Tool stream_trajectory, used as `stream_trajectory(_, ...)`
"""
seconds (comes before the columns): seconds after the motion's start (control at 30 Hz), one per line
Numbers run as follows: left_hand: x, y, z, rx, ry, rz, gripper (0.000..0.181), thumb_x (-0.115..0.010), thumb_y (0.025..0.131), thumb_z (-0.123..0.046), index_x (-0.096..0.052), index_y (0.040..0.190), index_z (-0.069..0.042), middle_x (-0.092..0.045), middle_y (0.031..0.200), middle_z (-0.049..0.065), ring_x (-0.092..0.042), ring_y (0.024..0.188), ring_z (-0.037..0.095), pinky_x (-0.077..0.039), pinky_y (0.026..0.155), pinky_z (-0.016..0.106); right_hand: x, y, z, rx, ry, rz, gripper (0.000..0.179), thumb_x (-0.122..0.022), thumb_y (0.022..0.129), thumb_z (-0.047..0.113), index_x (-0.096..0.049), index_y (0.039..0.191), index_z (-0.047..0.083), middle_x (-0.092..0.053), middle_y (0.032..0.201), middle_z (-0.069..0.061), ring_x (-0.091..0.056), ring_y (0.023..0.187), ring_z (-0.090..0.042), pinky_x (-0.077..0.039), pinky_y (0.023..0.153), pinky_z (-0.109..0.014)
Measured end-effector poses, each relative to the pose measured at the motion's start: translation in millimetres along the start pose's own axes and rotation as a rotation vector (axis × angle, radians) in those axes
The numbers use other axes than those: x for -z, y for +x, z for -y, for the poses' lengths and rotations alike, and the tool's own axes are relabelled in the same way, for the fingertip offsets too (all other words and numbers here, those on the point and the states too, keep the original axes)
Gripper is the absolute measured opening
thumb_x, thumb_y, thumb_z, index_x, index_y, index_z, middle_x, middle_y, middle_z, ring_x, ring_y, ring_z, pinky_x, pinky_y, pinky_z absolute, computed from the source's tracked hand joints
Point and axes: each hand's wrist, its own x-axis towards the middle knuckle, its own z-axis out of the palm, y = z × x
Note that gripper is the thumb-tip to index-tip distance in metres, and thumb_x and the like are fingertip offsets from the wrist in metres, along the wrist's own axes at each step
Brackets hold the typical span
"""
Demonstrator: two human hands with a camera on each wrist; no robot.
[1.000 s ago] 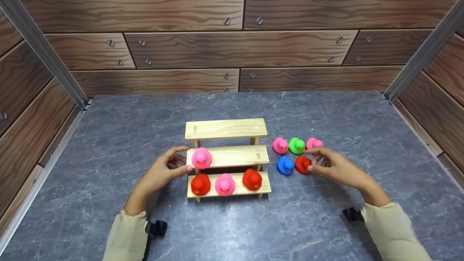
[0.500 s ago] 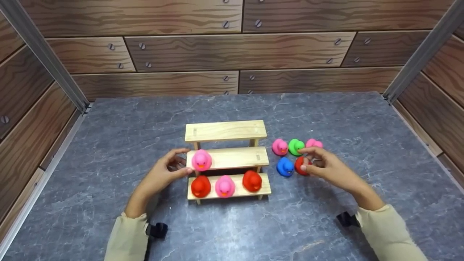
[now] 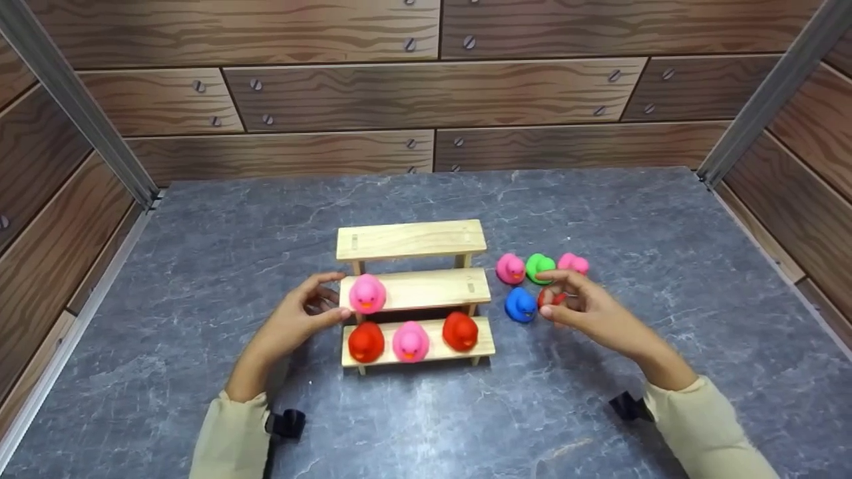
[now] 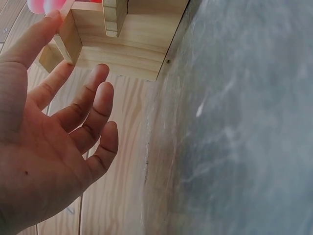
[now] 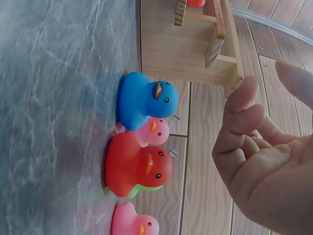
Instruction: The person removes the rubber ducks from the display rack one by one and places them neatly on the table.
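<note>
A small three-step wooden stand is in the head view. My left hand holds the left end of its middle step, thumb at the front corner and forefinger at the back. The left wrist view shows that hand's other fingers loosely bent, off the wood. My right hand hovers over a red rubber duck, partly hiding it in the head view. Its thumb and forefinger are apart with nothing between them. A blue duck sits just left of those fingertips, and a green duck is behind.
Two pink ducks flank the green one, the left pink duck and the right pink duck. On the stand, a pink duck sits on the middle step, and two red and one pink on the lowest. Wood-patterned walls enclose the grey tabletop.
My right hand has shifted left from beside the red duck to above it, covering more of it. My left hand keeps its place on the stand, and the ducks have not moved.
</note>
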Motion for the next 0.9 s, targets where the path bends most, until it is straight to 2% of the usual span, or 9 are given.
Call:
stream_trajectory(0.23,-0.6,-1.5,1.4,-0.008,-0.009,0.000,0.053,-0.073,0.085,-0.016,-0.052,0.133,-0.007,-0.066,0.105,0.018,-0.055,0.084,0.017,-0.044,0.075,0.028,-3,-1.2,0,0.009,-0.011,0.018,0.055,-0.062,0.094,0.016,-0.037,0.139,-0.005,-0.051,0.104,-0.009,-0.060,0.085,-0.013,-0.053,0.075,-0.027)
stream_trajectory(0.47,-0.6,-3.7,2.3,-0.008,-0.017,-0.007,0.053,-0.074,0.085,-0.016,-0.052,0.133,-0.007,-0.066,0.106,0.018,-0.056,0.085,0.017,-0.045,0.077,0.028,-9,0.0,4,0.039,-0.041,0.034,0.054,-0.062,0.094,0.015,-0.038,0.139,-0.004,-0.051,0.104,-0.011,-0.059,0.081,-0.015,-0.052,0.074,-0.025)
stream_trajectory(0.73,0.5,-2.6,1.6,-0.012,-0.012,-0.010,0.053,-0.073,0.085,-0.015,-0.052,0.133,-0.007,-0.066,0.106,0.018,-0.056,0.086,0.017,-0.044,0.077,0.028,-21,0.7,14,0.062,-0.037,-0.019,0.051,-0.066,0.091,0.013,-0.045,0.136,0.002,-0.053,0.110,-0.019,-0.055,0.096,-0.012,-0.049,0.080,-0.021)
stream_trajectory(0.9,0.4,-0.8,0.4,-0.003,-0.010,0.000,0.054,-0.073,0.086,-0.018,-0.051,0.134,-0.008,-0.065,0.107,0.017,-0.056,0.086,0.017,-0.044,0.078,0.028,-29,3.5,24,0.096,0.007,-0.027,0.053,-0.067,0.090,0.010,-0.043,0.135,-0.004,-0.053,0.110,-0.018,-0.056,0.094,-0.010,-0.050,0.080,-0.020)
